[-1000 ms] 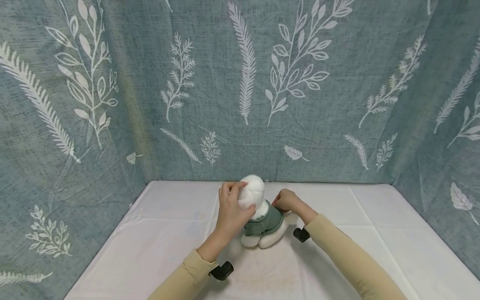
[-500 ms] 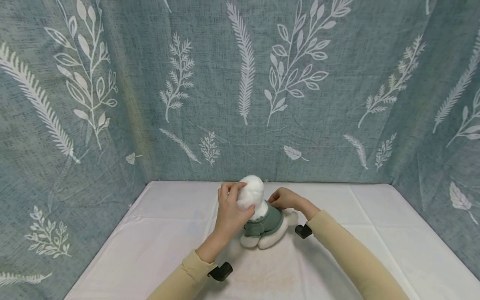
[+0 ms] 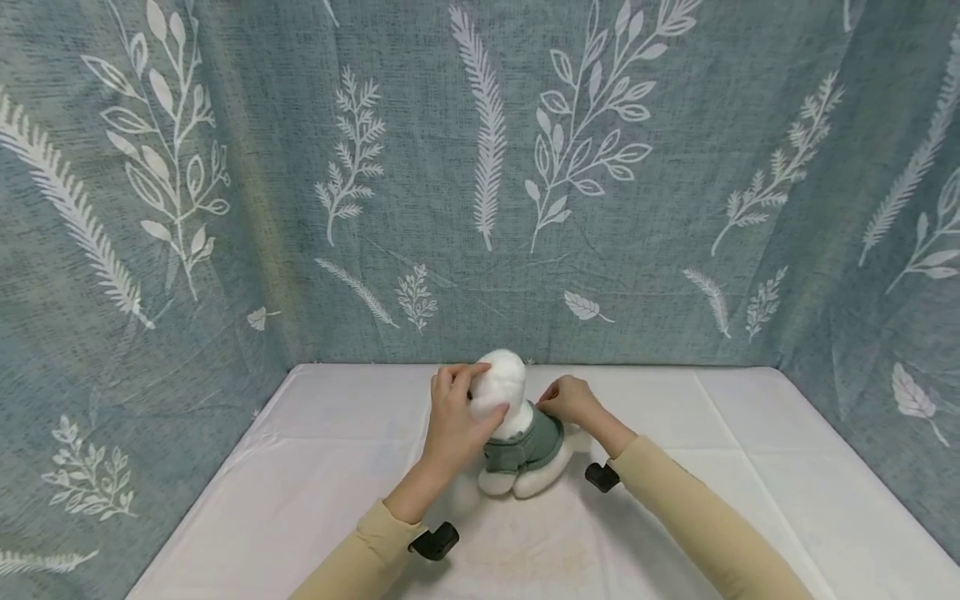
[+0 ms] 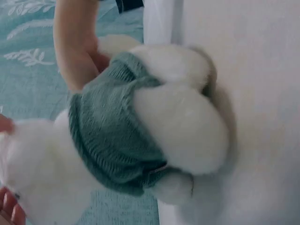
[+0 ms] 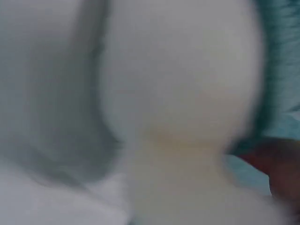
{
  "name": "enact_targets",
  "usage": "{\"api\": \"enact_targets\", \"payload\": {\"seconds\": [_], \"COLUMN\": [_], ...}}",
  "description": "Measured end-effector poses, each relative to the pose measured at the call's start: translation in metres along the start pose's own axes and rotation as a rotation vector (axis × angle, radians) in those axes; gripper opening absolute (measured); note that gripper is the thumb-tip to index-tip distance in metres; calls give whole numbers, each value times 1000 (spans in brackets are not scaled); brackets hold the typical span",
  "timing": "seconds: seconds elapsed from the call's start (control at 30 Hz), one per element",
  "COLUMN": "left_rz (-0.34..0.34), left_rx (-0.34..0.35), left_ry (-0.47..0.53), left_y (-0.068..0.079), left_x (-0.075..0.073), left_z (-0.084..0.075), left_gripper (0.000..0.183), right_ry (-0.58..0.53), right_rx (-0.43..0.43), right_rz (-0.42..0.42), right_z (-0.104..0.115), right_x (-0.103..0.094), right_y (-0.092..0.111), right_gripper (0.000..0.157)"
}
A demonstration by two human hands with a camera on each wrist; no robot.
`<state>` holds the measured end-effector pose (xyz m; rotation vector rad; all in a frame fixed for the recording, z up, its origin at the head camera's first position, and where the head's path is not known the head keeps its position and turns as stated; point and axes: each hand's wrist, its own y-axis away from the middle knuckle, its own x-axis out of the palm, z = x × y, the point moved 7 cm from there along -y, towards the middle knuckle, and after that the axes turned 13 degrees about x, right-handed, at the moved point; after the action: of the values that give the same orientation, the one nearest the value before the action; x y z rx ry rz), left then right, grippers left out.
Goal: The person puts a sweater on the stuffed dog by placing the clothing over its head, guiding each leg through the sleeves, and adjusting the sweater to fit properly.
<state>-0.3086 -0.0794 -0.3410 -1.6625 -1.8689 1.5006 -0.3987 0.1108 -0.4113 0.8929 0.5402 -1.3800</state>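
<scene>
A white plush animal (image 3: 542, 478) in a green knitted vest (image 3: 536, 448) sits on the table, its head toward the upper left. My left hand (image 3: 452, 421) grips the round white head (image 3: 501, 385), with the thumb on the near side and fingers over the far side. At the toy's back, my right hand (image 3: 576, 403) pinches the vest near its upper edge. The right wrist view, blurred, shows the right fingers (image 5: 280, 171) at the knitted edge beside the white body (image 5: 183, 70). In the left wrist view the vest (image 4: 110, 129) covers the torso, leaving the legs (image 4: 183, 129) bare. The face is mostly hidden.
A white cloth (image 3: 337, 483) covers the table. A blue-green curtain (image 3: 420, 183) with white leaf prints encloses the back and both sides. Dark wrist cameras sit below both wrists, close to the tabletop.
My right hand has shifted slightly left along the toy's back, rising a little and then dipping again. My left hand keeps its grip on the head, and the toy stays nearly in place.
</scene>
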Motion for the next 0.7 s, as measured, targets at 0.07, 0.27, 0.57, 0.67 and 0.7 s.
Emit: {"api": "enact_targets", "payload": {"seconds": [0.07, 0.27, 0.57, 0.67, 0.7], "left_rz": [-23, -24, 224, 265, 282], "left_rx": [-11, -192, -535, -558, -559], "left_ry": [41, 203, 579, 681, 704], "left_y": [-4, -21, -21, -16, -15], "left_x": [-5, -17, 10, 21, 24], "left_z": [6, 53, 106, 109, 108], "left_gripper": [40, 28, 44, 43, 43], "right_ry": [-27, -168, -263, -264, -264], "right_rx": [-40, -116, -135, -127, -124], "right_rz": [-69, -204, -186, -145, -131], "right_z": [8, 30, 40, 41, 42], "right_x": [-11, -34, -24, -14, -11], "right_y": [11, 56, 102, 105, 106], "right_gripper": [22, 28, 35, 42, 45]}}
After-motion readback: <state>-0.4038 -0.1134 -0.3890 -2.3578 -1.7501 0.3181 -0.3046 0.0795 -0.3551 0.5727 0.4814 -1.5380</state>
